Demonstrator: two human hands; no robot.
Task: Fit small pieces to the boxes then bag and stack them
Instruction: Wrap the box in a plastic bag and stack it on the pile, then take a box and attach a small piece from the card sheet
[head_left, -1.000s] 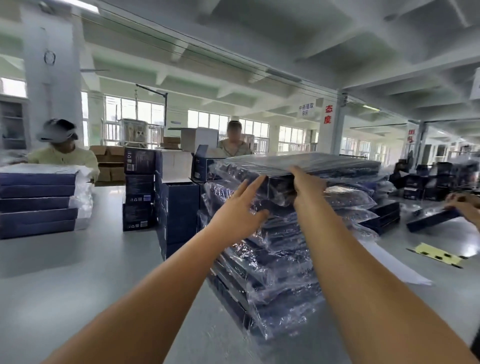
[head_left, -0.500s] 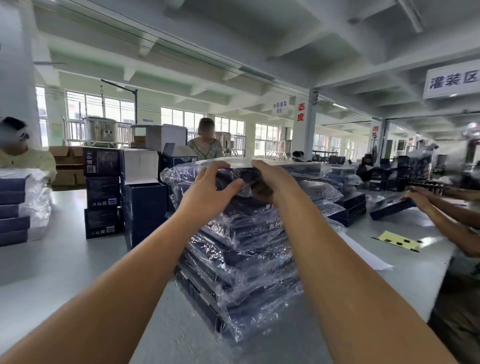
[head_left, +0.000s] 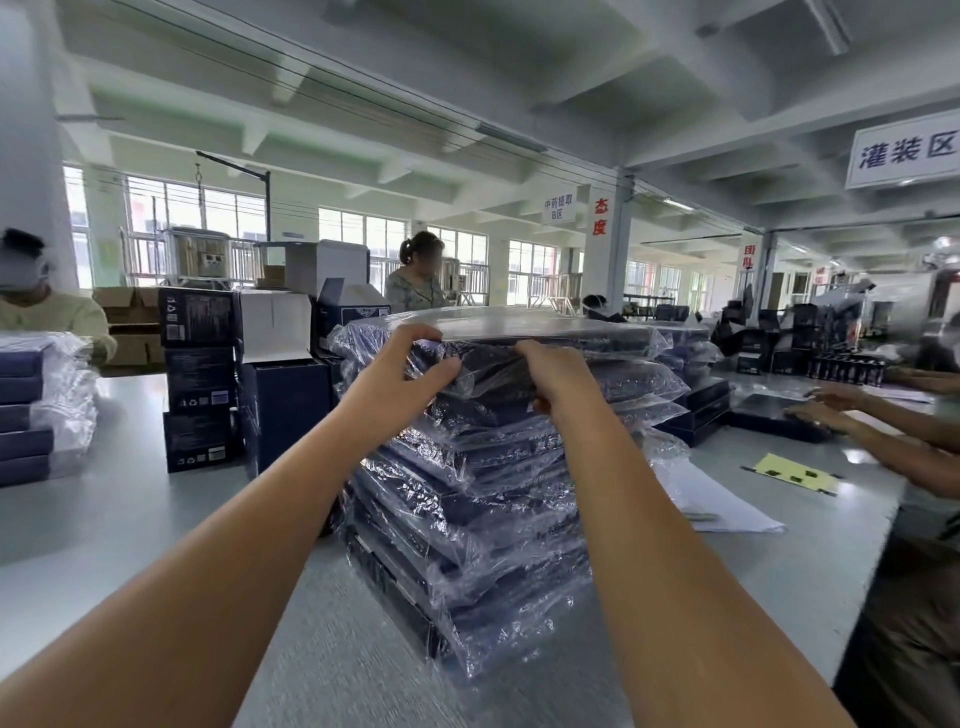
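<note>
The left hand (head_left: 402, 382) curls its fingertips over the near edge of the top bagged box (head_left: 545, 332), so they are partly lost in crinkled plastic; the right hand (head_left: 558, 376) covers that box's near edge where it grips. Both forearms run off the bottom edge. The stack of bagged boxes (head_left: 467, 519) hides the tabletop (head_left: 130, 519) behind it, and print on the boxes is unreadable through the film. At the right edge, a coworker's hands (head_left: 826, 405) are motion-blurred and the body is cut off. The left stack (head_left: 36, 405) is cropped by the frame.
</note>
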